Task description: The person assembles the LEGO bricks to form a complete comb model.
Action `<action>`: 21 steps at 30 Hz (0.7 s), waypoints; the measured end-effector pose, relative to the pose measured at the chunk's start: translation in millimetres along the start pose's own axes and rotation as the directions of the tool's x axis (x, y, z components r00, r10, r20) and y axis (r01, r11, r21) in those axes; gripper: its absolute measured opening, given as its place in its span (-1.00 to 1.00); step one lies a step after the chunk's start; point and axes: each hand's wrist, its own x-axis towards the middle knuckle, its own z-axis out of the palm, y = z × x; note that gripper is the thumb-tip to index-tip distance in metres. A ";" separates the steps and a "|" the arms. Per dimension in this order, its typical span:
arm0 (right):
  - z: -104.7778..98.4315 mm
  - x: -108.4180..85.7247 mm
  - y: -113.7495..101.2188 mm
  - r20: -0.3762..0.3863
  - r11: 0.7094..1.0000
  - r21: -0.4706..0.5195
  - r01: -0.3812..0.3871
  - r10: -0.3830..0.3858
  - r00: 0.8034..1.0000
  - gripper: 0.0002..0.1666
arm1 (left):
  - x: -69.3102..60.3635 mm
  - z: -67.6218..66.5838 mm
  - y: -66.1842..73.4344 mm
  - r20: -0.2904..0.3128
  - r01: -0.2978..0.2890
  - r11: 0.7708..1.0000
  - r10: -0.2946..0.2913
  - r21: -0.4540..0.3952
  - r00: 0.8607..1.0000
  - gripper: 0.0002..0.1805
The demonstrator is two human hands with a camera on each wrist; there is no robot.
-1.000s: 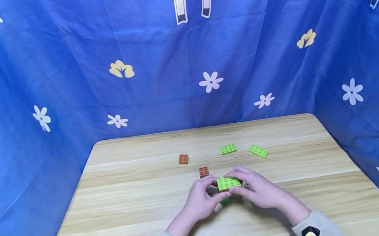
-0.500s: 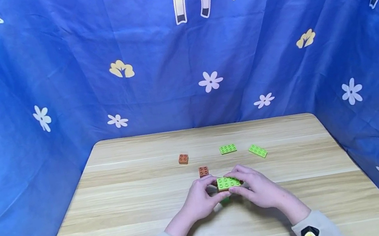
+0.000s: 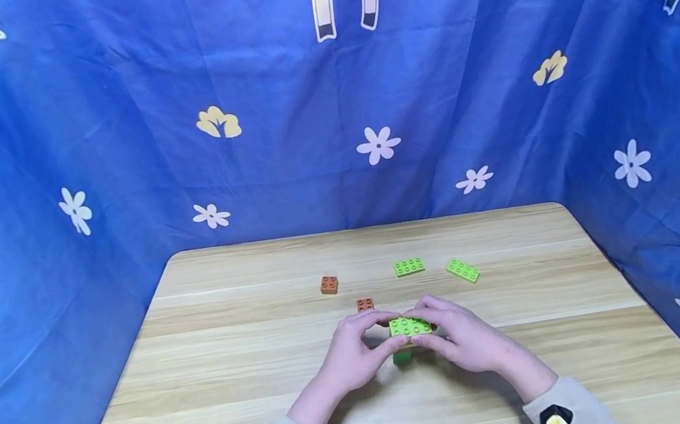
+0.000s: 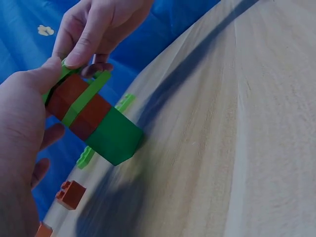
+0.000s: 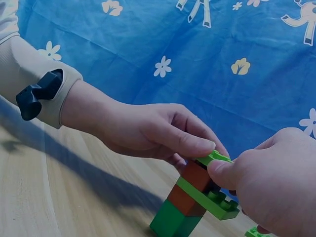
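A stack of bricks stands on the table: a dark green brick (image 4: 114, 137) at the bottom, then brown-orange bricks (image 5: 185, 200) with a light green plate (image 5: 205, 198) between them. On top lies another light green plate (image 3: 409, 326). The left hand (image 3: 348, 355) pinches this top plate with thumb and fingers at its left part. From the other side the right hand (image 3: 468, 334) pinches the same plate, its thumb near the left thumb. In the right wrist view the middle plate sticks out beyond the brown-orange bricks.
Behind the hands on the wooden table (image 3: 220, 382) lie two small brown-orange bricks (image 3: 329, 285) and two light green plates, one straight (image 3: 408, 267), one slanted (image 3: 463, 271). A blue patterned cloth (image 3: 300, 136) surrounds the table's back and sides.
The left hand has shifted slightly, its thumb and fingers now higher on the top plate, so more of the dark green brick shows. The right hand has hardly moved.
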 end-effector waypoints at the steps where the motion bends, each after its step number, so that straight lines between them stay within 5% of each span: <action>1: 0.0 -0.1 0.4 -0.002 1.000 -0.002 0.001 -0.001 1.000 -0.55 | 0.4 0.0 0.0 -0.002 -0.011 1.000 0.011 -0.002 1.000 -0.57; 21: 1.5 -1.7 3.9 -0.026 0.999 -0.044 0.032 -0.033 0.999 -0.58 | 2.6 -1.6 0.6 0.005 -0.038 0.994 0.038 0.102 0.999 -0.62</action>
